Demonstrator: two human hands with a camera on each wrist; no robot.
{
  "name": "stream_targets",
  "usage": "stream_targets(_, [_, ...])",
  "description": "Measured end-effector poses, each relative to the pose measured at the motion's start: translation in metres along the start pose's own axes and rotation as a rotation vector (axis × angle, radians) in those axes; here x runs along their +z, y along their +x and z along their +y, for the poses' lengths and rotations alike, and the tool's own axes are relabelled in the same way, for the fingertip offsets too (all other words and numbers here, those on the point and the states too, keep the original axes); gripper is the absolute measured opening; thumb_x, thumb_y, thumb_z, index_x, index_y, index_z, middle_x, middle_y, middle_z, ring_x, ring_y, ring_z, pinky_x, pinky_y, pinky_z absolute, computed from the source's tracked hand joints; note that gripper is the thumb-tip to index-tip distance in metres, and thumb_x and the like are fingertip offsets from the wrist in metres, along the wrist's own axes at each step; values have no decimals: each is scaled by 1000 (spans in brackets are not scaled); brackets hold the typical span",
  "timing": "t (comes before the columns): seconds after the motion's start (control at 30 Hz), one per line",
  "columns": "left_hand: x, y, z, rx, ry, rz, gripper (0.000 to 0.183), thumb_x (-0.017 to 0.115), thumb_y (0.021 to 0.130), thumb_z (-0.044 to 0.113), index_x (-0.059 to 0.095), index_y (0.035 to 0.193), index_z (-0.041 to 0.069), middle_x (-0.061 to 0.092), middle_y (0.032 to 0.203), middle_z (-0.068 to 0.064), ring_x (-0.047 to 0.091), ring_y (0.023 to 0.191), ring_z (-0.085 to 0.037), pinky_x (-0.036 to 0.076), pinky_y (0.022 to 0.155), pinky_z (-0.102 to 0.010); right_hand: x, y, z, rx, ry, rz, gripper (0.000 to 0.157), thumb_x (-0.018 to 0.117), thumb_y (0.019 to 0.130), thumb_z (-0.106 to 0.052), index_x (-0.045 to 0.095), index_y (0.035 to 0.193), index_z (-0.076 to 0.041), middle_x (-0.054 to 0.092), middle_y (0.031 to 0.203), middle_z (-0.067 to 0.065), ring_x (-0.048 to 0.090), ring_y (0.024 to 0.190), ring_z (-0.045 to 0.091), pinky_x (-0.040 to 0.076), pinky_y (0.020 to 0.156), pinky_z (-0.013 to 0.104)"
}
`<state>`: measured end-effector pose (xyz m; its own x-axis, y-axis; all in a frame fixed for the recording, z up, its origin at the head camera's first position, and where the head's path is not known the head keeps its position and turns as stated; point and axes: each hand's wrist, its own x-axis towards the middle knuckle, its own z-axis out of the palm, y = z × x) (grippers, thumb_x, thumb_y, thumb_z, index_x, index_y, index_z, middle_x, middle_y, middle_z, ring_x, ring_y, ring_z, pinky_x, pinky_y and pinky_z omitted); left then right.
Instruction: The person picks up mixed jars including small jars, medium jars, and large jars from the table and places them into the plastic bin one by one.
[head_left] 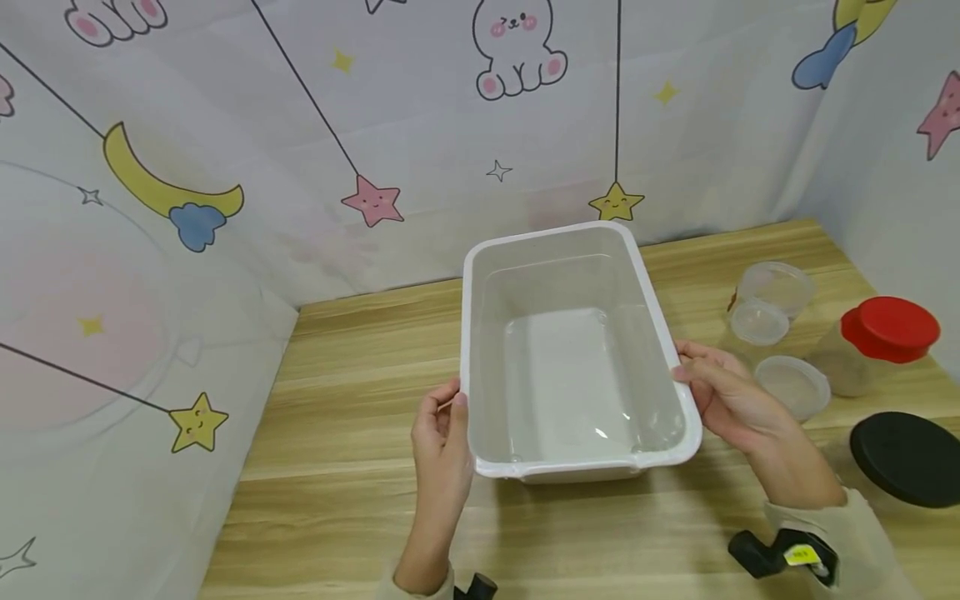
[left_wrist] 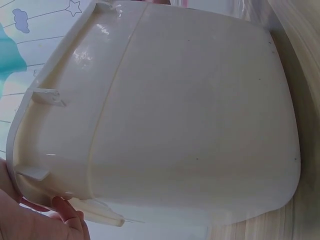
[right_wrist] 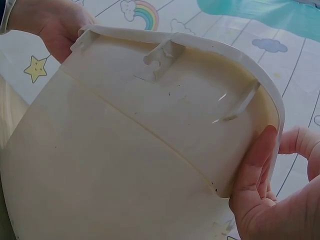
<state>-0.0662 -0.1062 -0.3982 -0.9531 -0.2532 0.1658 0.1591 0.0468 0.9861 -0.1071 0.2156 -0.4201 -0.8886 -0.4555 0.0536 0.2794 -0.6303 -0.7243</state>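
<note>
A white rectangular plastic basin (head_left: pixel 570 375) with a rolled rim is between both hands, its inside bare and facing the head camera. My left hand (head_left: pixel 442 442) grips the rim at the near left side, thumb on the rim. On the near right side my right hand (head_left: pixel 731 400) pinches the rim, thumb on top and fingers beneath. From the left wrist, the outer wall of the basin (left_wrist: pixel 190 110) fills most of the view, with the left hand (left_wrist: pixel 40 220) at its rim corner. In the right wrist view, the right hand's fingers (right_wrist: pixel 255 170) press the outer wall under the rim.
Right of the basin on the wooden table (head_left: pixel 345 417) stand a clear plastic cup (head_left: pixel 776 287), a clear round lid or dish (head_left: pixel 793 387), a jar with a red lid (head_left: pixel 892 329) and a black round lid (head_left: pixel 907 458). A patterned cloth (head_left: pixel 450 133) hangs behind.
</note>
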Motion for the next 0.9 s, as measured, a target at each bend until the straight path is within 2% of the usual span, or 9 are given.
stream_targets(0.9, [13,-3,0,10,-1,-17,23,49,103,-2,51,119,-18,56,115,-25,55,94,-16,47,80,-18,-8,-7,-7,-24,8,22,44,30,95,10,67,117,-1,71,108,11,70,96,20,57,80,32])
